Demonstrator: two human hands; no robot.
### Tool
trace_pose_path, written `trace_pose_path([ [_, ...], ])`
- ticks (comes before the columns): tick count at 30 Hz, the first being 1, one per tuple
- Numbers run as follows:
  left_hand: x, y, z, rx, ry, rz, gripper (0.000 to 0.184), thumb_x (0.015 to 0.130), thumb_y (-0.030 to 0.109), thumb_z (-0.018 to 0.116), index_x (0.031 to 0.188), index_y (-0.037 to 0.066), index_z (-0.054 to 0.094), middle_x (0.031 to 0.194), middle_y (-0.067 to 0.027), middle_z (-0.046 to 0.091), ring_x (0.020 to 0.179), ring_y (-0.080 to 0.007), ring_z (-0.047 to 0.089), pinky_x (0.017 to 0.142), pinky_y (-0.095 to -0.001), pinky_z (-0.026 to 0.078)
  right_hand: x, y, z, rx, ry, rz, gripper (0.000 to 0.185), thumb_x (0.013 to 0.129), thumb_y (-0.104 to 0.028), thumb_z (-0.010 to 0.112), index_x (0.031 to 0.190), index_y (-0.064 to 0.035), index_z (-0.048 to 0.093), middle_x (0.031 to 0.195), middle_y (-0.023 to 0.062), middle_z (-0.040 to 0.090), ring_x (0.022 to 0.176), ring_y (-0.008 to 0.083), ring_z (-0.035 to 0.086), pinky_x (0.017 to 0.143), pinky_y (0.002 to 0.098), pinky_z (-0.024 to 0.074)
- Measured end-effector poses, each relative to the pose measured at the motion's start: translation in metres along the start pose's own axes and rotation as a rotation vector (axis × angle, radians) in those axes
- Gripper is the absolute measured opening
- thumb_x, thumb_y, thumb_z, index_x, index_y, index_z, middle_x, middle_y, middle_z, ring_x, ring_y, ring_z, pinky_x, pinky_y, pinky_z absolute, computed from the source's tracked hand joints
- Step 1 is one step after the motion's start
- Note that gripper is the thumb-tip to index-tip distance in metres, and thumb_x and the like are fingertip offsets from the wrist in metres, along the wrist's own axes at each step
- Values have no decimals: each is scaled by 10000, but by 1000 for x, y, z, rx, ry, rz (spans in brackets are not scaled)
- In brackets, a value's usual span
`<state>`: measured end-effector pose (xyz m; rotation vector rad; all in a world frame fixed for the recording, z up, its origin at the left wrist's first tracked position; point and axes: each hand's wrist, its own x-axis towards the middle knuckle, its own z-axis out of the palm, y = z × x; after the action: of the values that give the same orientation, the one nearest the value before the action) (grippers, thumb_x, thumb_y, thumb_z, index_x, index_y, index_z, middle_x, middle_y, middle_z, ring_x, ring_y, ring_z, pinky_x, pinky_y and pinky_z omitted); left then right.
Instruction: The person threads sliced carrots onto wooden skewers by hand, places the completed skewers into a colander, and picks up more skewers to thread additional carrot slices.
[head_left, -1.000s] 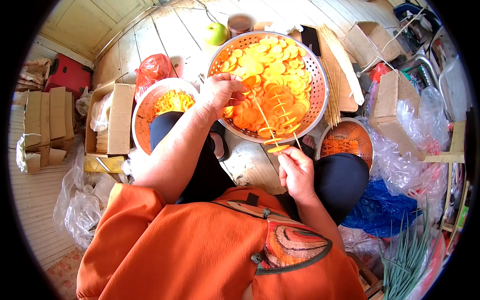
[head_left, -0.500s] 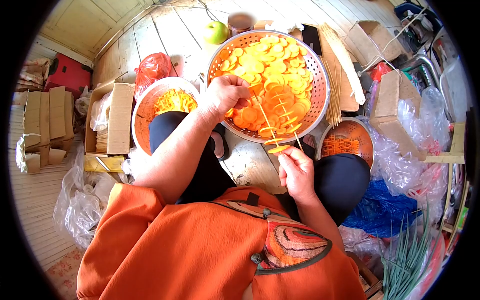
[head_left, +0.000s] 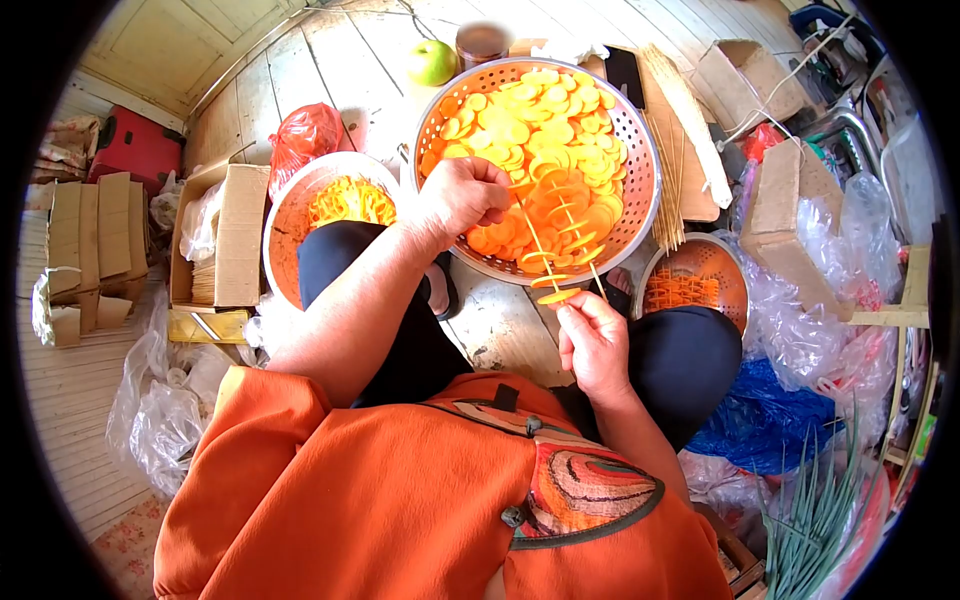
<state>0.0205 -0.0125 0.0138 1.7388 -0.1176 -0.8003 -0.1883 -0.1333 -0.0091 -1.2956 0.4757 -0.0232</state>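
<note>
Over the left part of a metal colander (head_left: 640, 165) full of round orange slices (head_left: 540, 110), my left hand (head_left: 462, 203) is closed at the upper tip of a thin stick (head_left: 531, 228). An orange slice shows beside its fingertips. Below the colander's near rim, my right hand (head_left: 592, 340) pinches the lower end of that stick, where a few orange slices (head_left: 556, 296) are threaded close to the fingers. A second stick with spaced slices (head_left: 572, 228) leans in the colander, its end sticking out over the rim.
A bowl of orange shreds (head_left: 283, 235) stands left, and a smaller colander (head_left: 738, 285) with threaded pieces right. Beyond are a green apple (head_left: 431, 63), a jar (head_left: 482, 44), a phone (head_left: 624, 76) and bare sticks (head_left: 668, 190). Boxes and plastic bags lie on both sides.
My left hand has shifted slightly right and down near the stick's tip, and the slice by its fingers is less visible. My right hand has hardly moved.
</note>
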Motion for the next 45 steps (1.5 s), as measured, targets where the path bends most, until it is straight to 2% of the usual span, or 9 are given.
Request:
trace_pose_path([
  [4, -2, 1, 3, 84, -3, -15, 122, 684, 59, 647, 790, 24, 599, 677, -27, 600, 564, -102, 601, 541, -218, 491, 0, 2, 1, -22, 25, -1, 153, 906, -92, 497, 913, 22, 599, 552, -7, 478, 376, 40, 371, 360, 183, 284],
  [17, 2, -8, 5, 102, -29, 36, 116, 692, 42, 628, 794, 23, 578, 679, -24, 590, 549, -105, 586, 533, -233, 480, 1, 4, 2, -4, 42, 32, 162, 901, -94, 499, 938, 26, 601, 577, -1, 499, 387, 38, 372, 366, 184, 291],
  [19, 1, -7, 6, 136, -53, 54, 113, 728, 49, 632, 821, 50, 569, 695, 2, 579, 558, -79, 578, 527, -210, 472, 1, 3, 2, -18, 38, 56, 162, 899, -100, 503, 940, 23, 600, 570, 1, 495, 388, 40, 371, 368, 188, 297],
  [26, -2, -5, 7, 252, -53, 82, 174, 723, 65, 640, 878, 42, 564, 754, -12, 592, 592, -90, 597, 561, -223, 481, 3, 3, 5, -33, 51, 77, 160, 898, -105, 505, 937, 18, 599, 556, 2, 484, 395, 47, 377, 372, 193, 301],
  [29, -2, -7, 8, 326, -43, 129, 193, 722, 77, 641, 897, 31, 574, 798, -30, 613, 628, -106, 612, 588, -246, 493, 4, 1, 5, -48, 48, 83, 159, 899, -105, 503, 937, 16, 599, 549, -1, 476, 397, 49, 378, 374, 194, 302],
  [34, -2, -9, 10, 632, 20, 286, 252, 707, 104, 643, 936, 16, 588, 876, -95, 653, 812, -195, 638, 744, -296, 498, 5, 4, 2, -22, 17, 89, 151, 910, -135, 530, 957, -12, 603, 568, -4, 494, 406, 39, 398, 378, 188, 320],
  [37, -3, -7, 10, 627, 4, 262, 263, 706, 115, 639, 942, 11, 586, 888, -107, 656, 863, -222, 634, 783, -307, 489, 6, 3, 2, -23, 10, 86, 150, 908, -133, 531, 960, -11, 601, 576, -3, 498, 410, 39, 399, 378, 186, 320],
  [41, -1, -9, 12, 631, 11, 289, 262, 709, 122, 639, 941, 12, 586, 888, -112, 654, 854, -223, 638, 776, -308, 491, 7, 0, 5, -20, 20, 78, 158, 903, -114, 503, 920, 15, 591, 545, -1, 473, 394, 52, 379, 382, 197, 301],
  [45, -2, -7, 14, 701, -6, 291, 265, 709, 130, 638, 941, 15, 580, 905, -134, 648, 886, -245, 632, 802, -321, 487, 10, 2, 4, -38, 14, 122, 149, 901, -128, 534, 938, 2, 596, 556, 1, 490, 403, 46, 396, 380, 193, 312],
])
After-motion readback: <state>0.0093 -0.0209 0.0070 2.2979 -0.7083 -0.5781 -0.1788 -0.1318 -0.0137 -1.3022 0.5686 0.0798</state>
